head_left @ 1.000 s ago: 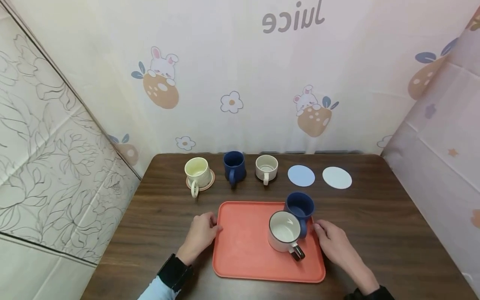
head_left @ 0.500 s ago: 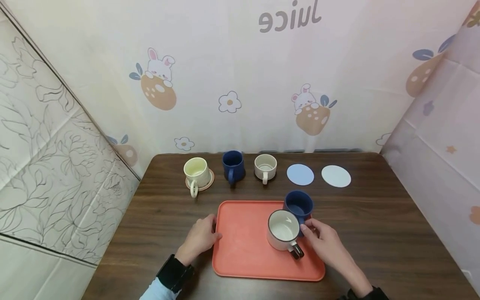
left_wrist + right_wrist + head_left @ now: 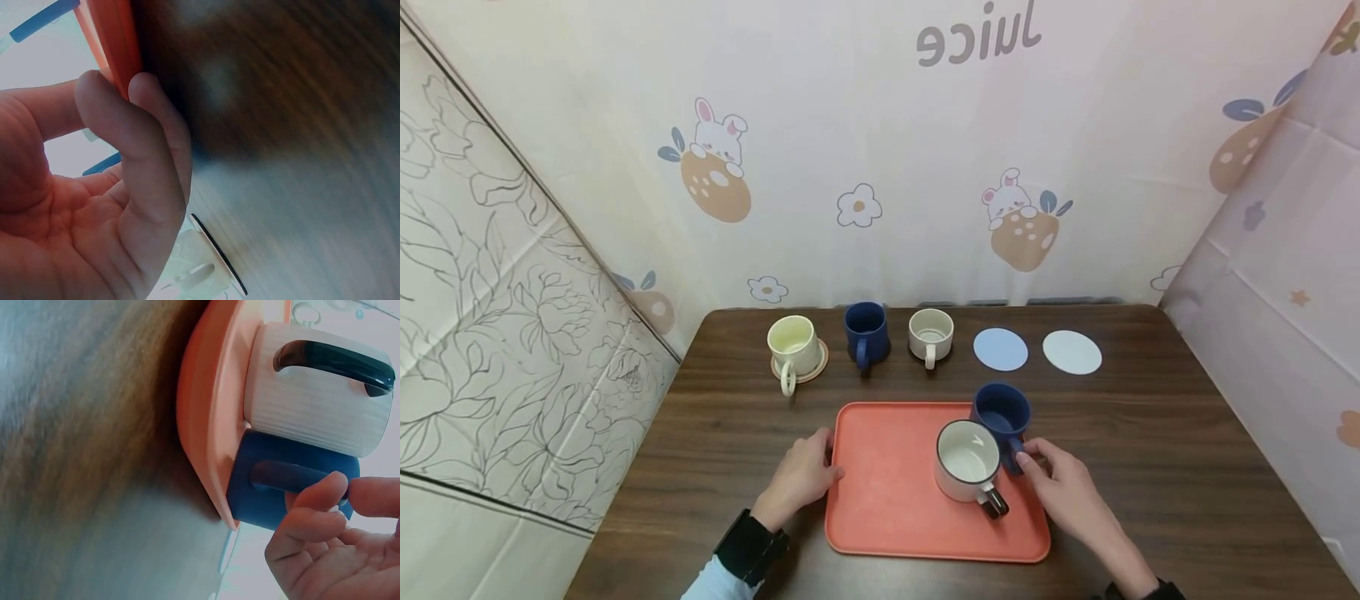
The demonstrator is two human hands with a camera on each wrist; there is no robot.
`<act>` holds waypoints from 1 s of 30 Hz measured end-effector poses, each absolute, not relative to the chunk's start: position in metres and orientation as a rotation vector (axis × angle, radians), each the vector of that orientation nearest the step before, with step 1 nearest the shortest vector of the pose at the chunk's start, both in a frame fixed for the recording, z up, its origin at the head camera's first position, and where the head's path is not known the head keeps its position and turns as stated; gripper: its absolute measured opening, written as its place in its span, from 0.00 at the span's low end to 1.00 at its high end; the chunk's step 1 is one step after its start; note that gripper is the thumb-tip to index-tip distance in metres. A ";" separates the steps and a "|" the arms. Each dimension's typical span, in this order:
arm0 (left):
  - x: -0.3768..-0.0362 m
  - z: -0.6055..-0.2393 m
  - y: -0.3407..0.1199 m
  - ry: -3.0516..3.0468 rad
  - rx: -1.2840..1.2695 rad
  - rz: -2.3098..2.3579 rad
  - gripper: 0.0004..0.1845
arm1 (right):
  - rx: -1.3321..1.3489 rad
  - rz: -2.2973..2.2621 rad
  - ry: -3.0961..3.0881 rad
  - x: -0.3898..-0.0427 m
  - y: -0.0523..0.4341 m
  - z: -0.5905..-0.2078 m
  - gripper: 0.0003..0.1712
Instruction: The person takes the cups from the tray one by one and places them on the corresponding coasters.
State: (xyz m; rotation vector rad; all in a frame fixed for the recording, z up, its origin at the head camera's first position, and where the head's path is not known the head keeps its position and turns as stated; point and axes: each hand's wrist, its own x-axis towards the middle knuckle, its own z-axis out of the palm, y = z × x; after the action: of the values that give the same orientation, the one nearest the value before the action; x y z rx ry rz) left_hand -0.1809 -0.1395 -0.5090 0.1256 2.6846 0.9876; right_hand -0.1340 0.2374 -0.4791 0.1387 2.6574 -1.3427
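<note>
A red tray lies on the table, and my left hand pinches its left rim between thumb and fingers. The left wrist view shows the thumb and fingertips meeting at that rim. My right hand pinches the handle of a dark blue mug at the tray's back right corner. Beside it, nearer to me, stands a white ribbed mug with a black rim and black handle. In the right wrist view the two mugs are side by side, close together.
Along the table's back stand a pale yellow mug on a coaster, a dark blue mug and a cream cup. To their right lie a light blue round coaster and a white one. Patterned curtains enclose the table.
My right hand has left the tray's right rim and taken hold of the blue mug's handle. That mug has shifted slightly to the right. The left hand stays at the tray rim.
</note>
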 end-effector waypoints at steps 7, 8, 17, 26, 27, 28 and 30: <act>-0.181 -0.509 -0.141 2.665 0.094 0.979 0.17 | 0.153 -1.478 2.518 -0.138 0.235 -0.486 0.16; -0.181 -0.510 -0.141 2.660 0.088 0.978 0.17 | 0.151 -1.501 2.501 -0.138 0.235 -0.487 0.16; -0.184 -0.509 -0.140 2.660 0.068 0.965 0.17 | 0.216 -1.694 2.294 -0.138 0.241 -0.487 0.18; -0.184 -0.509 -0.141 2.651 0.077 0.980 0.17 | 0.266 -1.719 2.220 -0.140 0.243 -0.487 0.17; -0.184 -0.510 -0.141 2.650 0.079 0.987 0.16 | 0.278 -1.726 2.214 -0.140 0.243 -0.486 0.17; -0.184 -0.510 -0.141 2.651 0.084 0.990 0.16 | 0.286 -1.732 2.211 -0.140 0.243 -0.486 0.17; -0.184 -0.510 -0.141 2.652 0.090 0.997 0.16 | 0.307 -1.747 2.203 -0.140 0.241 -0.485 0.17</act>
State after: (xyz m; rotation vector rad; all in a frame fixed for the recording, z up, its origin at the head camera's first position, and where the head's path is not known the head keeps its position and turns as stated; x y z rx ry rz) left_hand -0.1841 -0.1408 -0.5099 0.0899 2.6521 0.9969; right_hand -0.1400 0.2411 -0.4846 0.3071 2.2031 -1.7465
